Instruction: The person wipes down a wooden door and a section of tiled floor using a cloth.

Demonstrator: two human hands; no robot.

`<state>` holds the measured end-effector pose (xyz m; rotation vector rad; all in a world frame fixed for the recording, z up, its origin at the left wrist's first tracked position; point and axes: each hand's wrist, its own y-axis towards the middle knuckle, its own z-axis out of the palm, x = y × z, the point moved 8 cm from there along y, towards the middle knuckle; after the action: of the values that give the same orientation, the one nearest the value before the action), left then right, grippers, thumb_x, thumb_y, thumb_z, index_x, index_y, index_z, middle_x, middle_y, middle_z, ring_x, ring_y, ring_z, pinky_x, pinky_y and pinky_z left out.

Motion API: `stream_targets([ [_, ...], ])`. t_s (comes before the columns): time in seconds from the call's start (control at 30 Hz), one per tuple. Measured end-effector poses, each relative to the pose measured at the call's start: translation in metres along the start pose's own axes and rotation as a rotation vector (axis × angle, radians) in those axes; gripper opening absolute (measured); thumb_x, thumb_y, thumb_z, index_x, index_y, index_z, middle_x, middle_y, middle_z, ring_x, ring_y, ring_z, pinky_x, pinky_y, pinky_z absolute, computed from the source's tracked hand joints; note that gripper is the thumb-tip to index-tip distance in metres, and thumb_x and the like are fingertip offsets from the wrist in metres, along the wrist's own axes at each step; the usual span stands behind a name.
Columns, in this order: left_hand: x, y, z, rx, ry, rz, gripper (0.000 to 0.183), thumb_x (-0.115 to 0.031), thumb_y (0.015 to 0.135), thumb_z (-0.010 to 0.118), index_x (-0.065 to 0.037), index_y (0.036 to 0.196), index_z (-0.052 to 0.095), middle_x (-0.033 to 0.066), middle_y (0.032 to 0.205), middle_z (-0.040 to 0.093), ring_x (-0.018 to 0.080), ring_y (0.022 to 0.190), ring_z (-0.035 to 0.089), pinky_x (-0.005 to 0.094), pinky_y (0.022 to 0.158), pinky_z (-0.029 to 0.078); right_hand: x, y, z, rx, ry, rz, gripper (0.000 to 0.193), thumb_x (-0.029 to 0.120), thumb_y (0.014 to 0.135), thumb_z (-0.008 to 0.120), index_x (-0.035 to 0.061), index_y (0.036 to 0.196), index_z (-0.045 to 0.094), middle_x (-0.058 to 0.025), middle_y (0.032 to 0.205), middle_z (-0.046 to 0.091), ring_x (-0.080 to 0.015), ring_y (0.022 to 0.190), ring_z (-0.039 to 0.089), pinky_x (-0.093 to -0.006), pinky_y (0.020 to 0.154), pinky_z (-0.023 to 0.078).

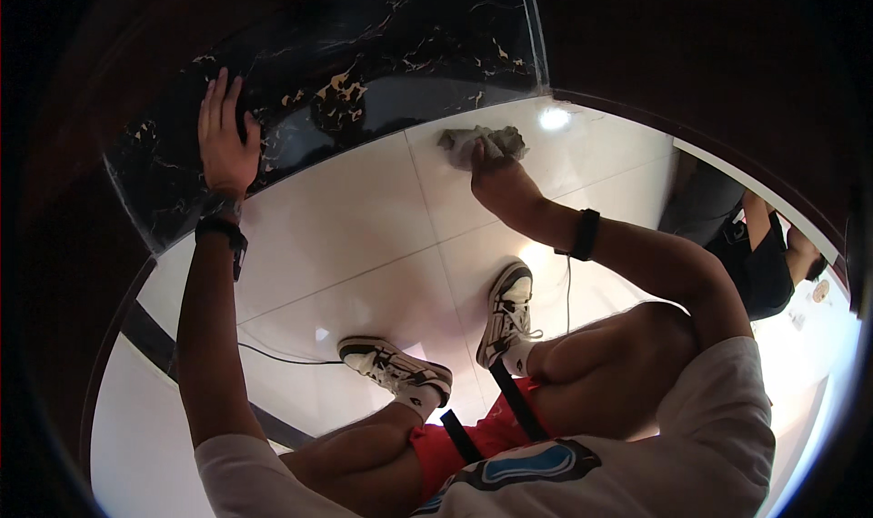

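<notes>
crumpled grey cloth [498, 140] is, in the head view, bunched under the right hand [500, 181], whose fingers are clamped on it, with folds spilling out to both sides of the fingertips. beneath it lie the pale tiles [350, 222], and just ahead and to the left of that hand runs the seam where they meet a black stone surface [300, 54] with gold veins. the left hand [227, 150], well to the left of the cloth, lies palm down on that stone, fingers extended, thumb spread away from them, holding nothing. a bright patch of glare [553, 118] shows just to the right of the cloth, ahead of the right hand. as i judge it, the step in hand is rubbing the tiles near that seam. to do it well, fold the cloth into a flatter pad, so more of it bears on the tile than the few creases under the fingertips, and lean some weight through the left palm so the right arm can press evenly. overlapping strokes along the seam should suit its edge, and a low look across the glare may reveal smears. behind the right hand, toward the body, are the shoes [507, 313], and a thin dark cable [291, 358] lies near the left one, worth minding when shifting the feet.
</notes>
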<state>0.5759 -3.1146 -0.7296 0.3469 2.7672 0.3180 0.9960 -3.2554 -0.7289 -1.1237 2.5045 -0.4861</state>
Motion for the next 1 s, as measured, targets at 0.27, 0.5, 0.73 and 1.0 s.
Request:
stream_targets([
  [0.27,-0.003,0.001,-0.002,0.000,0.006,-0.017,0.058,-0.018,0.116,0.056,-0.014,0.173,0.057,0.0071,0.188,0.044,0.0377,0.173,0.040,0.0599,0.143,0.035,-0.018,-0.001,0.002,-0.032,0.051,0.032,0.061,0.005,0.097,0.075,-0.0201,0.152,0.065,-0.0383,0.138,0.078,-0.0347,0.098,0.084,-0.0410,0.081,0.069],
  [0.5,-0.001,0.010,0.006,0.014,-0.002,-0.028,0.060,-0.019,0.113,0.058,-0.013,0.173,0.057,0.0069,0.188,0.044,0.0363,0.174,0.040,0.0585,0.144,0.034,-0.158,0.044,0.012,-0.130,0.036,0.301,0.051,0.011,0.101,0.073,-0.0008,0.150,0.070,-0.0130,0.080,0.082,-0.0286,0.068,0.084,-0.0418,0.057,0.065],
  [0.73,0.001,0.004,0.005,0.021,0.018,-0.048,0.060,-0.019,0.113,0.057,-0.015,0.174,0.056,0.0049,0.189,0.042,0.0359,0.174,0.039,0.0591,0.145,0.032,-0.251,0.089,0.001,-0.085,0.324,0.422,0.018,0.021,0.107,0.074,0.0052,0.113,0.080,-0.0225,0.097,0.085,-0.0355,0.090,0.088,-0.0476,0.072,0.072],
  [1.0,0.004,-0.007,0.002,-0.002,0.059,-0.017,0.060,-0.018,0.113,0.055,-0.014,0.173,0.056,0.0069,0.188,0.044,0.0365,0.174,0.040,0.0605,0.143,0.035,-0.177,0.056,0.023,-0.030,0.085,0.349,0.032,0.027,0.103,0.076,-0.0029,0.115,0.081,-0.0197,0.094,0.085,-0.0357,0.084,0.086,-0.0471,0.065,0.068],
])
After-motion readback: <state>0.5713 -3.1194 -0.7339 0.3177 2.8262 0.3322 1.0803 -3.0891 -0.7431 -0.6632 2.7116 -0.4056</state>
